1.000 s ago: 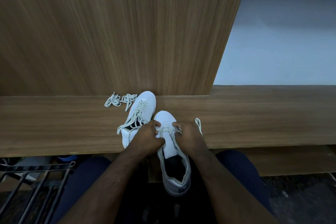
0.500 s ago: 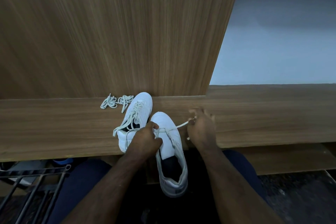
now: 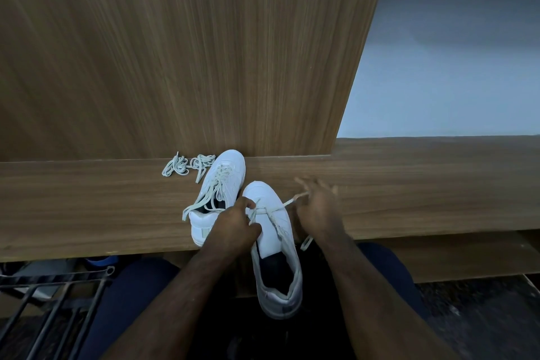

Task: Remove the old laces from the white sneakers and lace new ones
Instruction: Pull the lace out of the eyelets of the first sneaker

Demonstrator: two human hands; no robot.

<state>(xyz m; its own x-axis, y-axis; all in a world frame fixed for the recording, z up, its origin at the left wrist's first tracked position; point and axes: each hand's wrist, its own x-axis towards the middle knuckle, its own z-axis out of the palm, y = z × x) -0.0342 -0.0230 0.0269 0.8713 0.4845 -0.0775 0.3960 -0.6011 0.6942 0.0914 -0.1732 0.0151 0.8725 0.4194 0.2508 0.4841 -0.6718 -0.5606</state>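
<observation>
We pin the near sneaker [image 3: 273, 231] with our left hand [image 3: 233, 223] — right hand [image 3: 317, 209] pinches the lace [image 3: 287, 202]; draw evenly, no slack.

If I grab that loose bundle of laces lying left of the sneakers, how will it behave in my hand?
The loose laces will probably be floppy: they lie in slack tangled loops on the wooden ledge. Likely very light, being thin flat strands. Ends may trail or snag, since one strand already strays toward the laced sneaker.
</observation>
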